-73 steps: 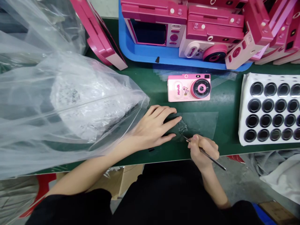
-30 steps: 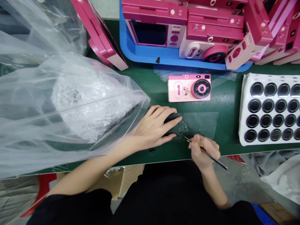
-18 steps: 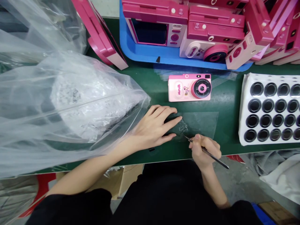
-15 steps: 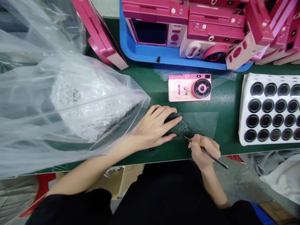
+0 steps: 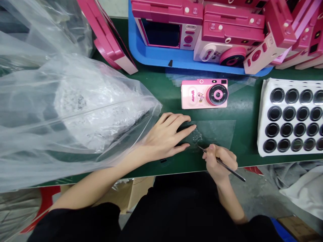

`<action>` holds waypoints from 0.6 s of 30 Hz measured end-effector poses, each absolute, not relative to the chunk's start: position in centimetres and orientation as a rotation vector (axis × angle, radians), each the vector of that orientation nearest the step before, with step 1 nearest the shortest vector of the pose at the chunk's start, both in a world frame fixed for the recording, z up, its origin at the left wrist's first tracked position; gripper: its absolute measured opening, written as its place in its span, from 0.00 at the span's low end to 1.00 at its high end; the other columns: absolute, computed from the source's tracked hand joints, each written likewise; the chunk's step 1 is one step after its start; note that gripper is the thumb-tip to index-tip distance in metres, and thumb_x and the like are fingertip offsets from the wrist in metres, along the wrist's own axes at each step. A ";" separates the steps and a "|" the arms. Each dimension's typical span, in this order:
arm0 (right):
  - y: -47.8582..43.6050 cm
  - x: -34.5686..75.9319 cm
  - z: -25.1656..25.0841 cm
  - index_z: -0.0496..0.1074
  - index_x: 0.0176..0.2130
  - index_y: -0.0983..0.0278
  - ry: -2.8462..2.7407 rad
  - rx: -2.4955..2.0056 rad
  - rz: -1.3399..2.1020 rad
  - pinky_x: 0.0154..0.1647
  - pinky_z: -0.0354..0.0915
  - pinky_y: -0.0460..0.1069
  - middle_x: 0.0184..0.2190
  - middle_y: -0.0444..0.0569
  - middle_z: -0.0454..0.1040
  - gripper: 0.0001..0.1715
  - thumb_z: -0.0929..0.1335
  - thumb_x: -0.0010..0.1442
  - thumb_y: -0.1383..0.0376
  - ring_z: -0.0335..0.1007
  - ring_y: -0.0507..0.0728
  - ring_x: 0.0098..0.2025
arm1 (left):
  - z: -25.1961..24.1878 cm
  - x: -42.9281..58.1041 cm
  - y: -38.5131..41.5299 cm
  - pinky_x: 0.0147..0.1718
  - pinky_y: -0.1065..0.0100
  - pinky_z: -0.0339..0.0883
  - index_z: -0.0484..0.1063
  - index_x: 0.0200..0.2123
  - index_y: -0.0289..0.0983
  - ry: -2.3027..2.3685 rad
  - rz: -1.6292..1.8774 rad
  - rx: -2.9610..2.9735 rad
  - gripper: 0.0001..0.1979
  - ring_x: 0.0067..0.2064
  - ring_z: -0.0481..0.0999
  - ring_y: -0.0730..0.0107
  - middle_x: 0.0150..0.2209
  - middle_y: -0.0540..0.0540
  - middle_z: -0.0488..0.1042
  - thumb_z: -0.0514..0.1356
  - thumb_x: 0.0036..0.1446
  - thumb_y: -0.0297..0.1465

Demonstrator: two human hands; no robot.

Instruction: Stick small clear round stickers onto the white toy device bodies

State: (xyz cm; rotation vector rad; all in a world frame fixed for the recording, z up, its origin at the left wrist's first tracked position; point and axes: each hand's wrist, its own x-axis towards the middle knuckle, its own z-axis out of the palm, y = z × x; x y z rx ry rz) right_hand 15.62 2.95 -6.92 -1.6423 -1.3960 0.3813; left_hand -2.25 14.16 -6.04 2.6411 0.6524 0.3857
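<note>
My left hand (image 5: 169, 136) lies with fingers spread over the left end of a clear plastic sheet (image 5: 219, 132) on the green table. In my right hand (image 5: 219, 161) is a thin dark pointed tool (image 5: 233, 173), perhaps tweezers, held like a pen. Its tip rests by a small crinkled clear shape (image 5: 197, 136) on the sheet, close to my left fingertips. Just beyond the sheet a pink toy camera (image 5: 193, 95) lies flat with its round lens facing up.
A blue tray (image 5: 151, 57) of pink cameras stands at the back. To the right sits a white sheet (image 5: 262, 117) with rows of black round pieces. A big clear plastic bag (image 5: 96, 111) with a whitish filling covers the left side, near a tilted pink camera (image 5: 108, 40).
</note>
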 end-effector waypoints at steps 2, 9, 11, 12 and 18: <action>3.0 15.6 -6.9 0.53 0.17 0.61 -1.392 -1.636 0.386 0.16 0.63 0.43 0.10 0.37 0.59 0.26 0.65 0.63 0.73 0.63 0.47 0.13 | -6.1 -2.2 14.2 0.48 0.50 0.66 0.70 0.54 0.31 0.651 0.396 2.642 0.20 0.53 0.71 0.48 0.52 0.31 0.71 0.61 0.62 0.34; 3.0 15.7 -6.9 0.52 0.17 0.61 -1.400 -1.638 0.415 0.16 0.63 0.43 0.10 0.37 0.59 0.27 0.65 0.63 0.71 0.63 0.47 0.13 | -6.0 -2.2 14.2 0.47 0.49 0.66 0.70 0.54 0.30 0.645 0.406 2.629 0.20 0.52 0.71 0.47 0.52 0.30 0.71 0.61 0.61 0.33; 2.9 15.6 -7.0 0.52 0.17 0.61 -1.383 -1.650 0.411 0.16 0.62 0.43 0.10 0.37 0.60 0.27 0.65 0.63 0.72 0.62 0.47 0.13 | -6.0 -2.2 14.2 0.47 0.49 0.66 0.70 0.54 0.30 0.645 0.406 2.627 0.20 0.52 0.71 0.46 0.52 0.30 0.71 0.62 0.61 0.33; 2.8 15.6 -7.0 0.53 0.17 0.61 -1.374 -1.659 0.406 0.16 0.62 0.43 0.10 0.37 0.60 0.27 0.65 0.62 0.72 0.62 0.47 0.13 | -6.0 -2.2 14.2 0.47 0.49 0.66 0.70 0.54 0.30 0.646 0.407 2.627 0.20 0.52 0.71 0.47 0.52 0.30 0.72 0.62 0.61 0.33; 2.8 15.7 -7.0 0.53 0.17 0.61 -1.381 -1.648 0.397 0.17 0.62 0.44 0.11 0.37 0.60 0.26 0.65 0.62 0.74 0.62 0.47 0.13 | -6.0 -2.2 14.2 0.48 0.50 0.66 0.70 0.54 0.30 0.647 0.411 2.636 0.20 0.52 0.71 0.47 0.52 0.30 0.71 0.62 0.61 0.34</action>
